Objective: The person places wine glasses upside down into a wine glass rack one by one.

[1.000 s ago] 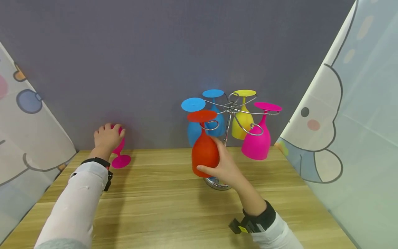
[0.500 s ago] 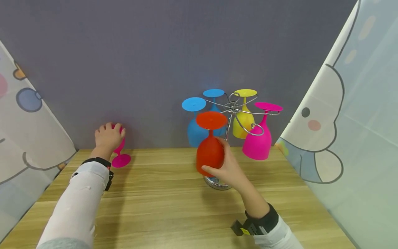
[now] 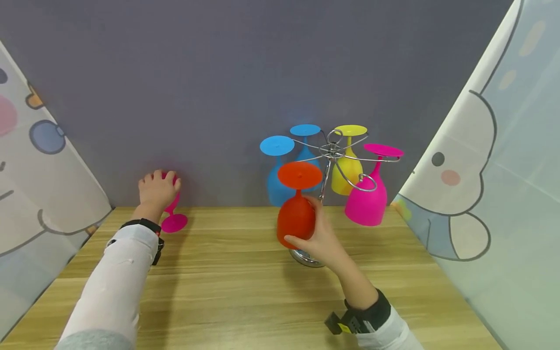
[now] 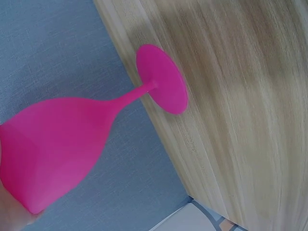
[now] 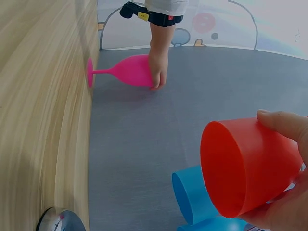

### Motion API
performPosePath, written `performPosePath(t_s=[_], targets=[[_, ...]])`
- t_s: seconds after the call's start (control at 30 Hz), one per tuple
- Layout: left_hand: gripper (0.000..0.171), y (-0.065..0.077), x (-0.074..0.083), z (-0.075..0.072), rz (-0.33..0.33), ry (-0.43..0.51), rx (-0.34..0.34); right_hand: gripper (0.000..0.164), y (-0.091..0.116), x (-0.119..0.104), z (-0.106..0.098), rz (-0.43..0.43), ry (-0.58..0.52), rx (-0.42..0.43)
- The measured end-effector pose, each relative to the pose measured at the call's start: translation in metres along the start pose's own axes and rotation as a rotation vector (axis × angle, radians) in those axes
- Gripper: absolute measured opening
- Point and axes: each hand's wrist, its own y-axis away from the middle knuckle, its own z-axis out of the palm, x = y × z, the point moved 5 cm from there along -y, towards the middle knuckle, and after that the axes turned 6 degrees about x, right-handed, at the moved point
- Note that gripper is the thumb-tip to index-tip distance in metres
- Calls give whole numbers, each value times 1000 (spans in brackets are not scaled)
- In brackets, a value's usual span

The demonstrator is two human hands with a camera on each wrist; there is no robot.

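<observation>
At the left, my left hand [image 3: 156, 190] grips the rim of a pink wine glass [image 3: 174, 223], its foot on the table by the back wall. The left wrist view shows the glass's bowl [image 4: 62, 139] with fingers at its rim. My right hand [image 3: 324, 240] holds a red wine glass [image 3: 294, 223] upside down by the bowl, thumb on the near side, fingers behind. The red glass hangs in front of a chrome glass rack [image 3: 332, 150]; its foot hides the hook behind it. In the right wrist view the red glass's open mouth [image 5: 224, 168] faces the table.
Upside down on the rack hang a front blue glass [image 3: 277, 187], a rear blue glass [image 3: 305, 130], a yellow glass [image 3: 347, 172] and another pink glass [image 3: 366, 204]. The rack's round base [image 3: 306, 258] stands on the wooden table [image 3: 236, 301]. A grey wall [image 3: 210, 97] rises behind.
My right hand has drawn the red glass toward me and slightly right, away from the rack's front-left hook, and its foot has tipped toward me. My left hand stays on the pink glass.
</observation>
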Motion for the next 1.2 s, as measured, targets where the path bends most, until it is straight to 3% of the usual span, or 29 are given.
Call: performPosePath(t_s=[0.37, 0.63, 0.93, 1.2], targets=[[46, -2, 2, 3, -3, -8, 0, 94, 1, 4, -3, -29, 46, 4], [48, -1, -2, 4, -4, -19, -7, 96, -1, 3, -5, -62, 49, -45], [47, 0, -6, -2, -6, -25, 12, 100, -1, -5, -15, -61, 80, -55], [46, -1, -3, 1, -15, -26, 10, 94, 4, -14, -30, -95, 118, -33]])
